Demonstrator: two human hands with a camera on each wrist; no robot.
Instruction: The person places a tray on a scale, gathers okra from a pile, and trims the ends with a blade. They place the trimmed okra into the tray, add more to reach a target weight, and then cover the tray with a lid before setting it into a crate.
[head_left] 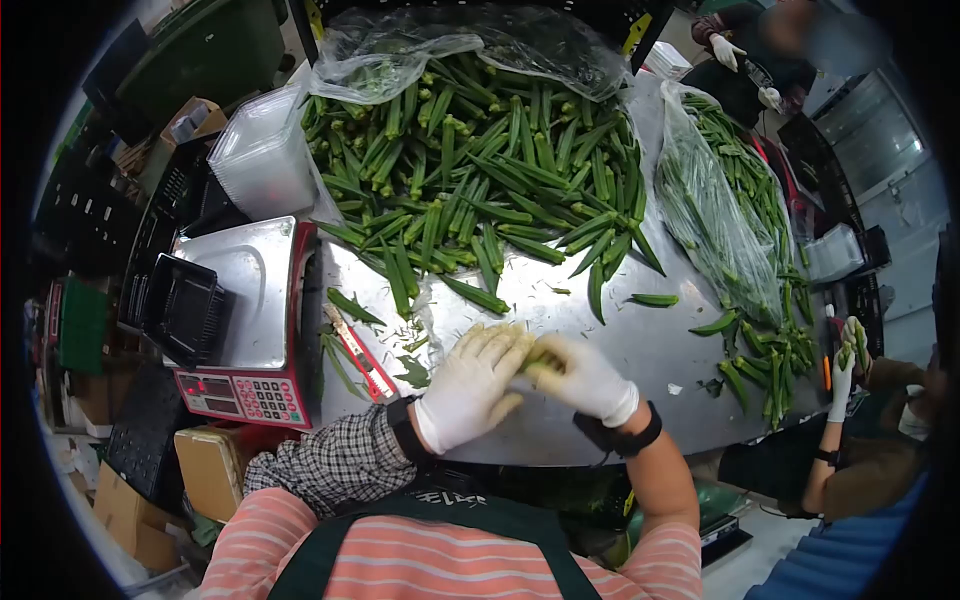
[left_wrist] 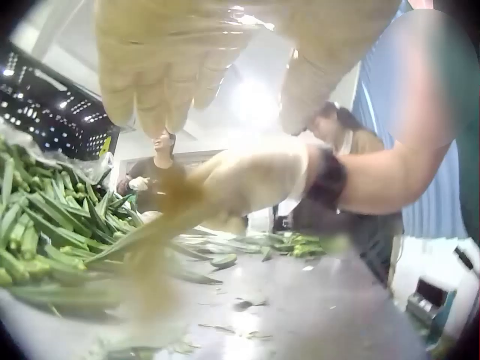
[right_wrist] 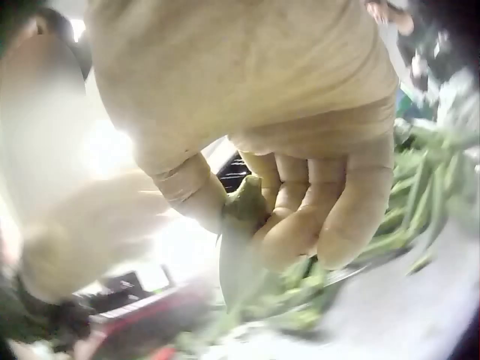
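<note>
My gloved right hand (head_left: 588,382) pinches an okra pod (right_wrist: 240,247) by its stem end between thumb and fingers, its body hanging downward in the right wrist view. Beside it, my gloved left hand (head_left: 468,388) hovers low over the metal table (head_left: 530,430), with fingers stretched out and thumb apart. In the left wrist view the fingers of this hand (left_wrist: 172,60) hold nothing. A large heap of green okra (head_left: 470,180) lies beyond both hands, partly under clear plastic. A red and white box cutter (head_left: 362,355) rests left of the left hand, among loose pods and scraps.
On the left stands a red scale (head_left: 240,395) bearing a black tray (head_left: 185,310). Stacked clear containers (head_left: 262,155) sit behind it. To the right lies a second okra pile (head_left: 770,365) with a plastic bag (head_left: 715,220). Other people work at the table's right side and far right corner.
</note>
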